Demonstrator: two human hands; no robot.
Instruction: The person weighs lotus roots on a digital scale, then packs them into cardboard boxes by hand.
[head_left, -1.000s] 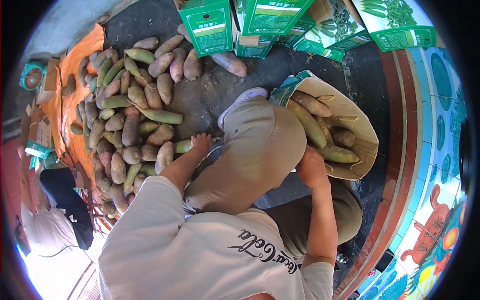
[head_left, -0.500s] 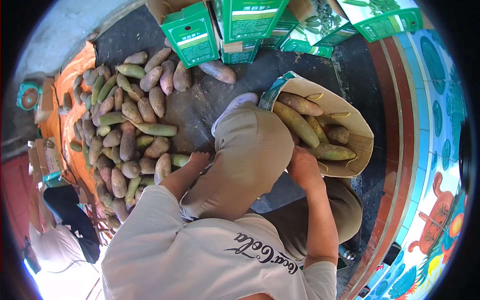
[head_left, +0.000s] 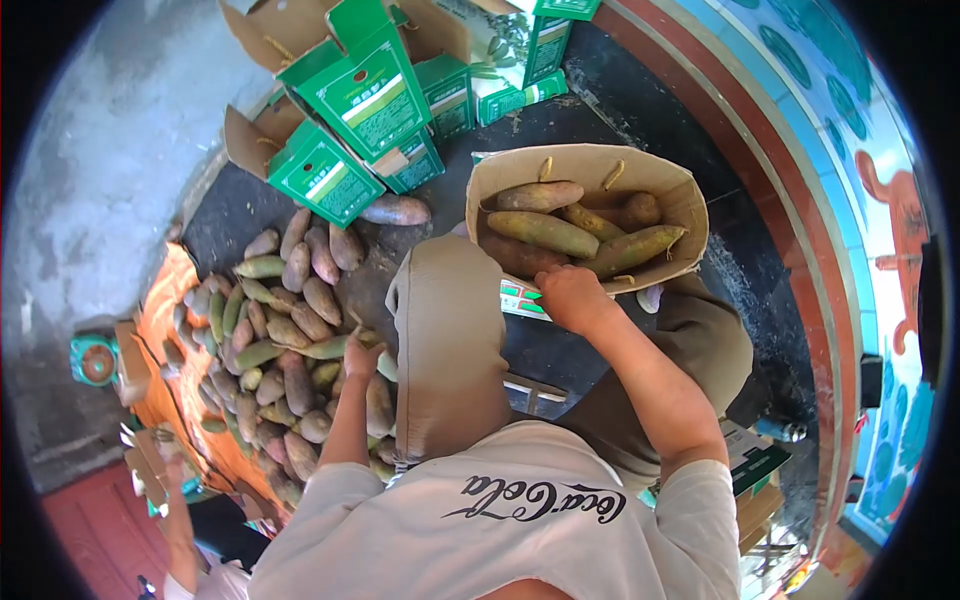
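My left hand [head_left: 362, 357] is at the right side of the radish pile, its fingers closed around the end of a long green radish [head_left: 322, 349]. Partly covered beside that hand and my knee is another pale green radish [head_left: 388, 366]. My right hand [head_left: 576, 298] grips the near rim of an open cardboard box [head_left: 692, 205], its fingertips over the edge. Inside lie several radishes, including a long green one [head_left: 543, 232] and a brownish one [head_left: 538, 196]. The fingertips of both hands are partly hidden.
Several green printed boxes [head_left: 365, 95] stand at the back, and a loose radish [head_left: 395, 209] lies beside them. Orange sheeting [head_left: 165, 290] runs along the pile's left side. Another person's arm [head_left: 180, 520] shows at lower left. A painted wall [head_left: 830, 110] borders the right.
The view has turned, shifting the pile and boxes. My left hand has gone from beside my leg to the green radish's end. My right hand holds the box rim, and the box faces me more.
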